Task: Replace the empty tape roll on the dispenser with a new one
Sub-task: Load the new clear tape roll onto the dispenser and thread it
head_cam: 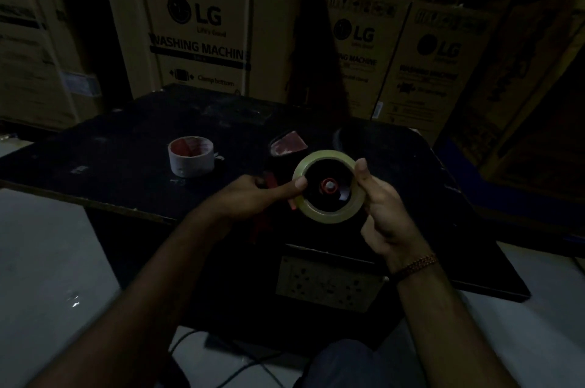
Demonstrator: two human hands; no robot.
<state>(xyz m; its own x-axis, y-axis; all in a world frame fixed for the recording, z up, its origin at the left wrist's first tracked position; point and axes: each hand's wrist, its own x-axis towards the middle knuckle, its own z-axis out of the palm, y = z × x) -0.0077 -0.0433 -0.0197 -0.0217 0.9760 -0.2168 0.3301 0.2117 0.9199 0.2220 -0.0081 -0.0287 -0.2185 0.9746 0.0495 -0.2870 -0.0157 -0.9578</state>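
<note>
**New tape roll held over the dispenser hub**

Two bare hands meet above a black, scuffed table (pixel 126 147) in a dim storeroom. Between them is one roll of clear tape (pixel 329 186), a glossy yellowish ring standing on edge with its open face towards us. The right hand (pixel 384 213) pinches its right rim, thumb on the near face, fingers tucked behind. A beaded bracelet (pixel 416 265) circles that wrist. The left hand (pixel 253 196) presses its thumb against the roll's left rim; its curled fingers close around the red-and-black tape dispenser (pixel 269 185), most of which is lost in shadow. Through the roll's hole shows the dispenser's round hub, a red ring with a pale centre, so the roll sits around it, though whether it is fully seated I cannot tell.

To the left on the table, well apart from the hands, stands one empty tape core (pixel 191 155), a pale cardboard cylinder with red print inside. A flat box with punched holes (pixel 329 283) lies near the table's front edge. Behind, three brown cardboard cartons (pixel 202 29) show washing machine print.
</note>
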